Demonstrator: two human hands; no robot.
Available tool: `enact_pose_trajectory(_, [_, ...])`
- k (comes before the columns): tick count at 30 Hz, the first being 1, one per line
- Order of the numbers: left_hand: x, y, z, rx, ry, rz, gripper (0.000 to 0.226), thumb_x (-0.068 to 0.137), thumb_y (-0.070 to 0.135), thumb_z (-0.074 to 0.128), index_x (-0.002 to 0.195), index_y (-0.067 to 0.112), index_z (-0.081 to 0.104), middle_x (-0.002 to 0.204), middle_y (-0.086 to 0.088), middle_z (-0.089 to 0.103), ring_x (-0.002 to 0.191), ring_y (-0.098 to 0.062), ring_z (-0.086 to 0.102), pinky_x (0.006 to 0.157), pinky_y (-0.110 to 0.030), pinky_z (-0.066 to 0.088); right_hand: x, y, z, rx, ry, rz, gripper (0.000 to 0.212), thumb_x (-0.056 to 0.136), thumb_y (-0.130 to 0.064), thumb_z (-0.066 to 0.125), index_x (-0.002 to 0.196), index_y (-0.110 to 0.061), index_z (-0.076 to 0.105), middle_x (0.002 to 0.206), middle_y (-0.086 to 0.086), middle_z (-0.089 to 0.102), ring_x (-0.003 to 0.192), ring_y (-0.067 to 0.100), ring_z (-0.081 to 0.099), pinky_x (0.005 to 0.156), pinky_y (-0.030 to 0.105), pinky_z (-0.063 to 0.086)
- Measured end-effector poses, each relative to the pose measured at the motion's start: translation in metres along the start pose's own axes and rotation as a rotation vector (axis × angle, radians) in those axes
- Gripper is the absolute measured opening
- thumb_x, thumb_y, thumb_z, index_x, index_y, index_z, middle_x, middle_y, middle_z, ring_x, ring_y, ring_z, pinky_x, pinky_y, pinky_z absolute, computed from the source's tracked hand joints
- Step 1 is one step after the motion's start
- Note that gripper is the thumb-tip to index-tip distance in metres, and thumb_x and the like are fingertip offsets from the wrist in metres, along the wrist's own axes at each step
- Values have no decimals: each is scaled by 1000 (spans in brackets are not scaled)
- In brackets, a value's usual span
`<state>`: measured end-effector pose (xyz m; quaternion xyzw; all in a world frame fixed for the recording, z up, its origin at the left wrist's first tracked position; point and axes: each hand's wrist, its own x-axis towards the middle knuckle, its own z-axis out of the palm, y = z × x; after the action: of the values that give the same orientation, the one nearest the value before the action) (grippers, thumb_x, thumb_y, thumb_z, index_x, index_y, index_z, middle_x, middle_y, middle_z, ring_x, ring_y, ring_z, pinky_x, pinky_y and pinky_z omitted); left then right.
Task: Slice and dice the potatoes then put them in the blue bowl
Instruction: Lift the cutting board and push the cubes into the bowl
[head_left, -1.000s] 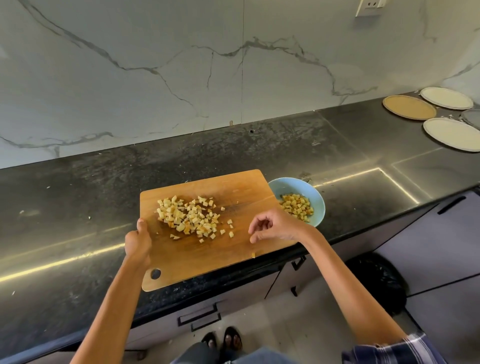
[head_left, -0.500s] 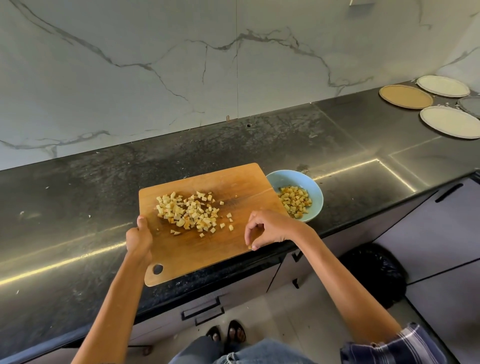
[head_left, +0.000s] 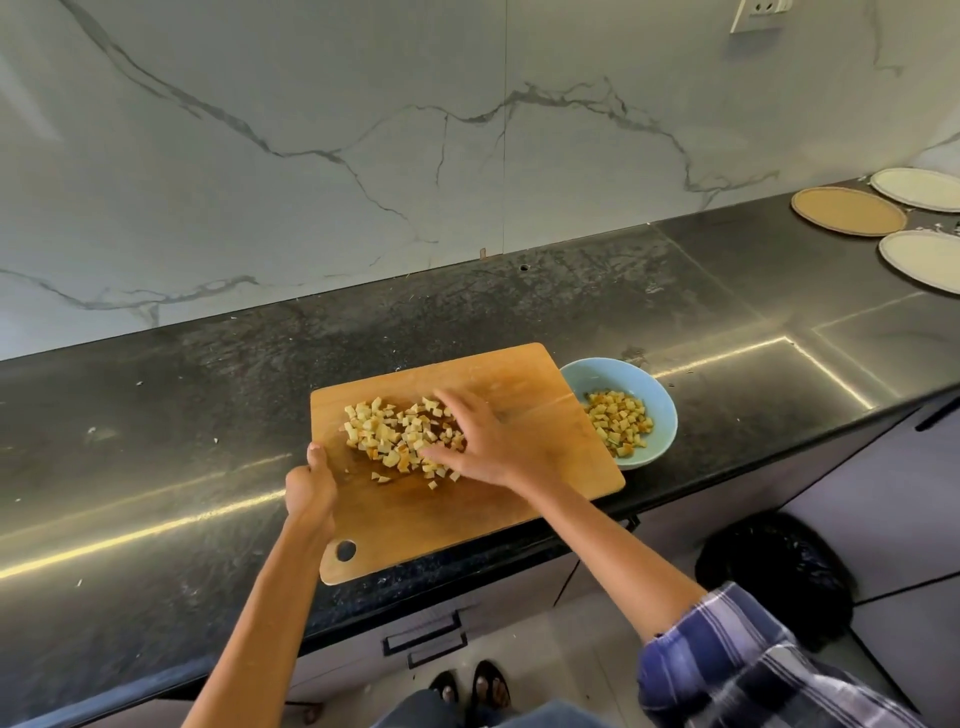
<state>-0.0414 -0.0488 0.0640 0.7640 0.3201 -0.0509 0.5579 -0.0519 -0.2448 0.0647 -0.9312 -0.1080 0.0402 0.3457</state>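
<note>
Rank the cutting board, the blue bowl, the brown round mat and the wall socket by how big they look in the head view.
Largest to smallest, as they appear:
1. cutting board
2. blue bowl and brown round mat: about alike; the mat lies farther off, so I won't rank them.
3. wall socket, cut off by the frame's top edge.

left hand (head_left: 310, 488) curled gripping, right hand (head_left: 485, 441) fingers spread

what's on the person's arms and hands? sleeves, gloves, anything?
Both hands are bare: no gloves, rings or watch visible on the left hand or right hand. The right arm has a blue-and-white plaid sleeve pushed up past the elbow. No sleeve shows on the left arm.
</note>
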Motion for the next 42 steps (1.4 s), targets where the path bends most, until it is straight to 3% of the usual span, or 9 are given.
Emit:
enact_pose_trajectory(6, [2,2,0,6,-1,8,54,101,39,26,127,-6,43,101,-13,47,95,-27,43,86,-38,35,6,1,25,-157,143,-290,60,79,-60,51,106,-7,59,114,8,54,108,20,46,94,30,40])
enact_pose_trajectory(12, [7,4,2,-12,-12,2,54,101,39,27,127,-5,43,103,-11,45,94,-23,42,85,-37,35,0,27,19,-270,377,-304,2,79,-8,56,79,-5,56,83,6,55,79,17,51,70,31,52])
enact_pose_trajectory(16, [11,2,3,-7,-14,13,53,101,39,27,125,-6,44,102,-12,46,93,-24,43,81,-34,33,1,47,2,-143,456,-130,10,82,-6,50,89,-4,57,93,8,54,86,20,52,68,33,51])
enact_pose_trajectory(21, [13,3,6,-5,-19,8,53,101,39,27,126,-6,43,104,-12,44,95,-24,41,91,-39,36,-2,40,6,-302,381,-257,28,89,-34,47,94,-10,60,97,3,58,92,16,52,85,27,46])
enact_pose_trajectory(24, [17,2,8,-3,-21,14,53,101,39,28,124,-5,44,102,-12,44,93,-24,41,85,-38,35,-6,64,-8,-323,437,-222,17,85,-18,47,77,-6,56,82,4,56,77,18,54,64,28,52])
enact_pose_trajectory(31, [19,-1,8,-19,-23,-1,53,101,40,28,122,-5,44,100,-11,44,91,-24,41,80,-34,31,-26,117,-67,-429,636,236,14,86,0,55,72,-3,55,71,10,54,68,27,52,59,35,41])
enact_pose_trajectory(34, [18,1,8,-16,-20,2,53,101,40,28,122,-5,44,101,-11,44,92,-23,41,82,-36,33,-6,87,-58,-267,586,189,13,89,1,49,80,-3,58,78,7,55,71,21,52,63,25,37])
enact_pose_trajectory(38, [16,3,7,-5,-27,20,54,101,39,28,123,-8,44,101,-12,44,93,-24,40,81,-34,31,35,24,-19,-17,276,-20,18,93,-5,47,101,-1,63,98,9,64,80,14,58,73,26,51])
enact_pose_trajectory(42, [15,4,7,-1,-20,24,53,101,39,28,111,-9,49,100,-11,44,93,-23,40,81,-32,29,71,-30,12,31,57,-146,31,98,-18,45,120,-2,57,118,11,61,84,2,56,78,9,46])
